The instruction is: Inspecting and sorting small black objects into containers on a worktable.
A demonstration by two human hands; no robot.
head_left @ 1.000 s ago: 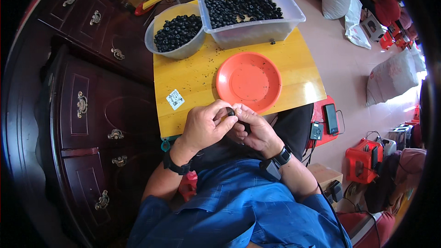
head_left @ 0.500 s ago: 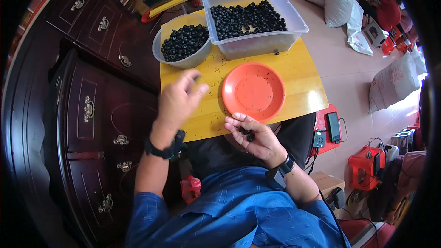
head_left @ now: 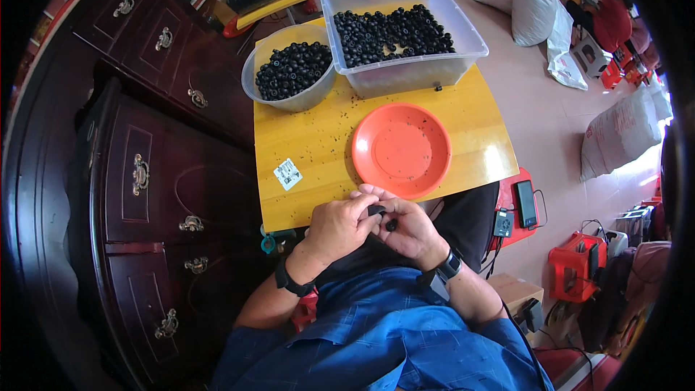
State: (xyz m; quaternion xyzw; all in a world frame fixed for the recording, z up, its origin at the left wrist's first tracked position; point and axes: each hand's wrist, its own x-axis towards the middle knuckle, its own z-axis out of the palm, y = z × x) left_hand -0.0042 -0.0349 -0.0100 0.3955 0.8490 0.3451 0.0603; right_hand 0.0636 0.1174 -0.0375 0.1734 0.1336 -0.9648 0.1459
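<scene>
My left hand [head_left: 339, 228] meets my right hand [head_left: 409, 228] in front of the orange plate [head_left: 365, 127]. Its thumb and fingers close in a pinch at the right fingers, with a dark piece [head_left: 376, 210] showing at their tips; whether this is a part or a finger cover I cannot tell. Curled palm up, my right hand holds small black round parts [head_left: 392, 224], partly hidden. Dark specks lie scattered on the plate. Behind it stand a round clear tub [head_left: 250, 76] and a larger rectangular clear bin [head_left: 413, 72], both holding many black ring-shaped parts [head_left: 293, 71].
The yellow table [head_left: 470, 123] bears dark crumbs, a small white label [head_left: 287, 174] and one loose black part [head_left: 438, 88]. A dark wooden cabinet [head_left: 159, 166] borders the left. At right are a red stool with a phone [head_left: 526, 201] and white sacks [head_left: 619, 134] on the floor.
My left hand has come from above the table's left side down and right to my right hand. The white label it covered now shows. My right hand has hardly moved.
</scene>
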